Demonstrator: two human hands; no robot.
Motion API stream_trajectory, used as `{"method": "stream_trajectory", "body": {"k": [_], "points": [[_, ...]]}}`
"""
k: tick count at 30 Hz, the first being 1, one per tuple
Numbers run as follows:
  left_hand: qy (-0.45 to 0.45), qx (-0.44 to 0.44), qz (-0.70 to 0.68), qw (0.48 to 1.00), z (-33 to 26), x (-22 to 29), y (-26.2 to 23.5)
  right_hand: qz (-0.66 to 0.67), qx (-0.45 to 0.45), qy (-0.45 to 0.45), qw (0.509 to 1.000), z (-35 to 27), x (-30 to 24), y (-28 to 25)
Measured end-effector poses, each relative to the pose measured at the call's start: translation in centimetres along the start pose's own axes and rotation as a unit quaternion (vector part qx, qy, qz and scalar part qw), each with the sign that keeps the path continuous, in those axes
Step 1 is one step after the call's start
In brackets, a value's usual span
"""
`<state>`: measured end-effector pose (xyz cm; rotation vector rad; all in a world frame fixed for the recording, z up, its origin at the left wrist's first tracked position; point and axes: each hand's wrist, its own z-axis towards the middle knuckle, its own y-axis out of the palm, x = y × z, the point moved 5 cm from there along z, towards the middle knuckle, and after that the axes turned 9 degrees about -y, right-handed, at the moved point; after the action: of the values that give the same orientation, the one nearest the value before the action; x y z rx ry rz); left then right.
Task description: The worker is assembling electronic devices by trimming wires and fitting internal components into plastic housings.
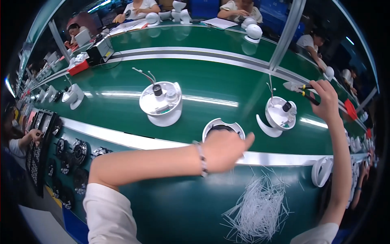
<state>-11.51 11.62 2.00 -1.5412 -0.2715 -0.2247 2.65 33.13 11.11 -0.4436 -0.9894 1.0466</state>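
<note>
My right hand is raised at the right, closed around the handles of diagonal cutters with black and yellow grips. Their metal jaws point left, above an open white camera-like unit with wires sticking up. In the middle, my left hand covers the near part of a round white housing with a black part inside. Its thumb sticks out to the right; the other fingers are hidden behind the back of the hand, which is slightly blurred. A second open white unit with a black lens and wires stands farther left.
Thin white cable-tie-like strips are heaped on the near table. A white ring-shaped part lies at right. Black round parts and a black tray are at left. Metal posts rise beyond the green belt; other people sit around.
</note>
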Motion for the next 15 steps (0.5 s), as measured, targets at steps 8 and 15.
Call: {"method": "stream_trajectory", "body": {"k": [8, 15], "points": [[-0.290, 0.210, 0.066, 0.931, -7.2, -18.3, -9.6, 0.038, 0.020, -0.079, 0.996, 7.0, -6.0, 1.9], [-0.391, 0.090, 0.116, 0.908, -6.0, -22.6, -5.4, 0.068, 0.008, -0.144, 0.987, 17.1, -12.1, 7.1]]}}
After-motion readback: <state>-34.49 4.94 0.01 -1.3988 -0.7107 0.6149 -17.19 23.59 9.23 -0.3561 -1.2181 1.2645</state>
